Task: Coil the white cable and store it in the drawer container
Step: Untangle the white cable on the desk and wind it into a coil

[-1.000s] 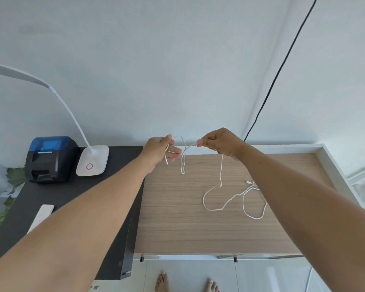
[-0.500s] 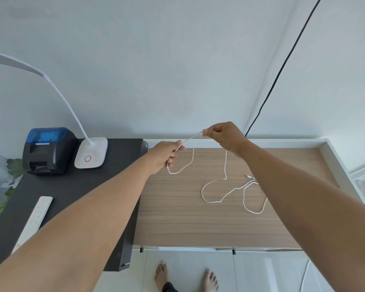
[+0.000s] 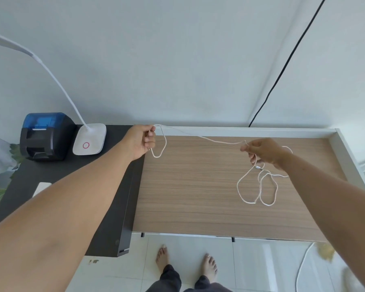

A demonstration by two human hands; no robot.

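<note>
A thin white cable (image 3: 200,136) is stretched in the air between my two hands above the wooden desk (image 3: 198,197). My left hand (image 3: 140,141) grips one end at the desk's far left, and a small loop hangs below its fingers. My right hand (image 3: 261,151) pinches the cable further along, over the desk's right part. Below and beside that hand the remaining cable lies in loose loops on the wood. No drawer container shows in this view.
A black side table (image 3: 57,175) at the left carries a black and blue printer (image 3: 43,137), a white desk lamp (image 3: 90,142) and a white remote (image 3: 41,187). A black wire (image 3: 282,68) runs down the wall. My bare feet stand on white floor tiles.
My hands have moved apart: the right hand went right and down along the cable, and the left hand stayed at the far left. The span between them grew much longer.
</note>
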